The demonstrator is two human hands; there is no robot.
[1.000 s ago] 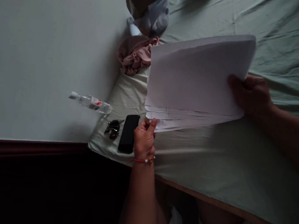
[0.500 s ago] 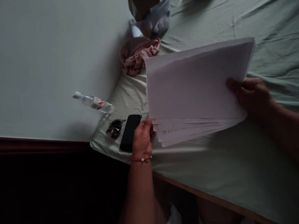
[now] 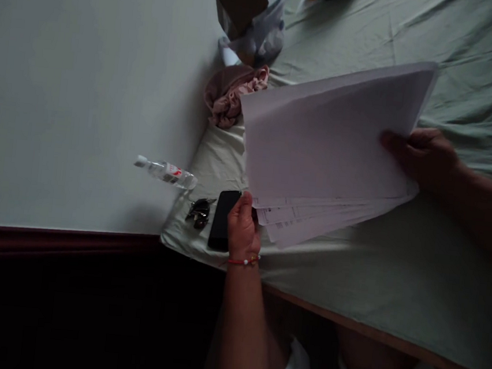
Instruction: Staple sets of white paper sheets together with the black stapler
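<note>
The right hand (image 3: pixel 422 158) had a firm grip on a fanned stack of papers (image 3: pixel 327 152), held up over the bed (image 3: pixel 394 268). The left hand (image 3: pixel 244 228) pinched the lower corner. Looked mid-sort honestly, sheets splayed, none laid down yet. Phone (image 3: pixel 223 220) sat nearby.

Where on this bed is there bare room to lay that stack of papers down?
The green sheet lies bare between the paper stack and the near edge. By the wall it is crowded: phone, keys, bottle, pink cloth and box.
</note>
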